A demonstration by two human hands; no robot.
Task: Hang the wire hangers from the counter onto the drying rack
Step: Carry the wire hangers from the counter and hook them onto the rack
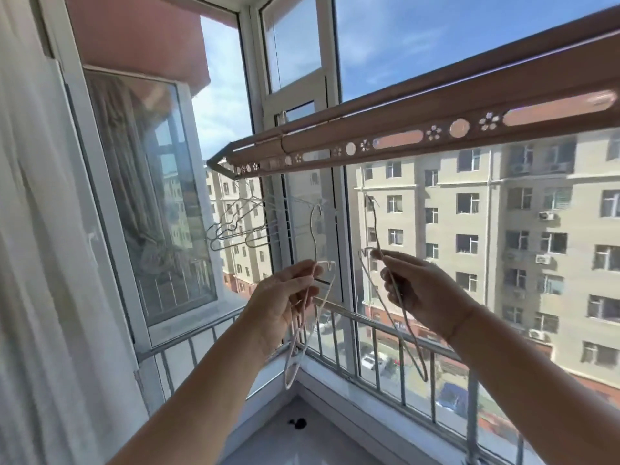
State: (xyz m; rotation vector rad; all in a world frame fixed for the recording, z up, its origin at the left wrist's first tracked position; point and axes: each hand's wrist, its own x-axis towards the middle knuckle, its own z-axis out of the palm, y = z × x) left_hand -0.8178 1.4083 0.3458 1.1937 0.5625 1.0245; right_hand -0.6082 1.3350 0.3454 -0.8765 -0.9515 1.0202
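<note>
A copper-coloured drying rack (419,135) with punched holes runs across the window above my hands. Several wire hangers (235,226) hang from its far left end. My left hand (285,303) is shut on a pale wire hanger (295,350), hook up, its body drooping below the hand. My right hand (426,290) pinches a second wire hanger (407,333) near its neck, hook pointing up at about (370,203). Both hooks are below the rack and apart from it.
A metal railing (369,330) runs along the window just beyond my hands. The grey sill (285,441) lies below with a small dark object (298,423) on it. A white curtain (33,263) hangs at the left. Window frames (332,209) stand behind the rack.
</note>
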